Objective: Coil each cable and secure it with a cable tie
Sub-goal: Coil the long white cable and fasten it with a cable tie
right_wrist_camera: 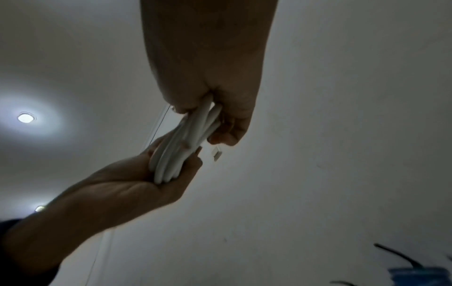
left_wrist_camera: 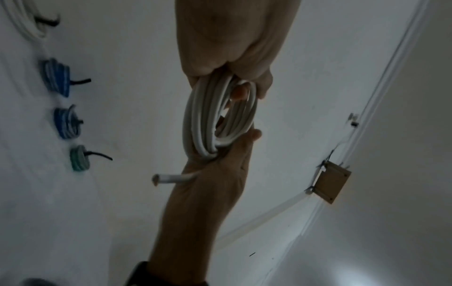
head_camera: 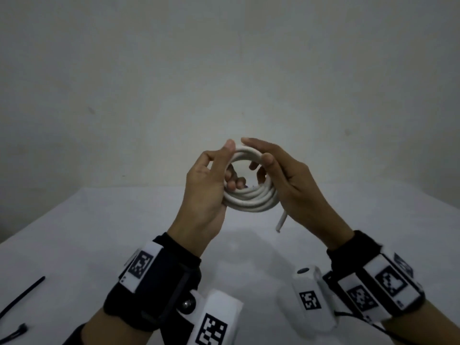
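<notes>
A white cable [head_camera: 251, 201] wound into a coil of several loops hangs in the air above the white table [head_camera: 99, 232]. My left hand [head_camera: 225, 165] grips its left side, thumb on top and fingers curled through the hole. My right hand [head_camera: 265, 159] grips the right side, thumb over the loops. A short loose end [head_camera: 281, 221] sticks down below the right palm. In the left wrist view the coil [left_wrist_camera: 215, 116] sits between the left hand [left_wrist_camera: 232, 63] and the right hand [left_wrist_camera: 220, 174]. In the right wrist view the coil [right_wrist_camera: 181, 147] shows edge-on.
Black cable ties [head_camera: 22, 295] lie at the table's near left edge, one curled [head_camera: 17, 331]. Tied coils rest on the table: two blue [left_wrist_camera: 57, 77] [left_wrist_camera: 67, 122], a green one [left_wrist_camera: 79, 157] and a white one [left_wrist_camera: 24, 19]. A wall stands behind the table.
</notes>
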